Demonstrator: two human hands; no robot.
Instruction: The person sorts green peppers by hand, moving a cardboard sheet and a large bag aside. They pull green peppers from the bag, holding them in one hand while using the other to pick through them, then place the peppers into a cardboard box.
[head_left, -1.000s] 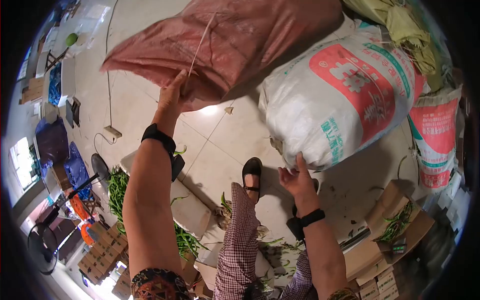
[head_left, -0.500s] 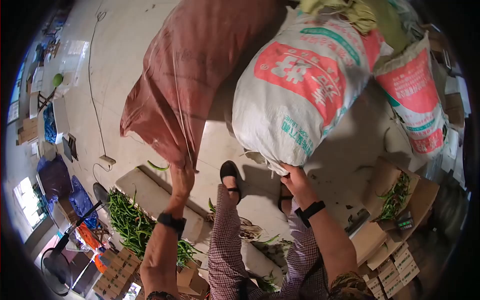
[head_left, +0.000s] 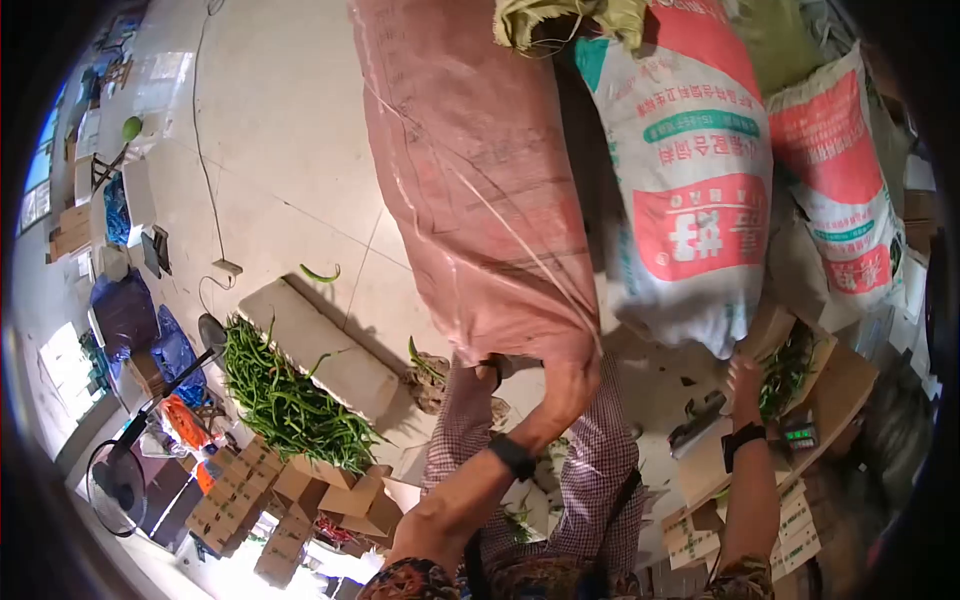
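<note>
The person's left hand [head_left: 568,388] is curled tight around the bottom end of the big pink sack [head_left: 470,180]. The cloth bunches up there, so it looks like a good spot to hold. The pink sack stands tall over the person's knees and leans on the white sack [head_left: 690,190] beside it, which helps keep it up. The right hand [head_left: 745,375] reaches up to the low corner of the white sack. It is too small to tell if its fingers are closed or loose. Another white sack [head_left: 840,190] is pressed close on the right, so that side is crowded. Low on the left lie a pile of green peppers [head_left: 290,400] and small cardboard boxes [head_left: 300,490]. The most open room is the bare floor [head_left: 270,150], up and to the left of the pink sack.
</note>
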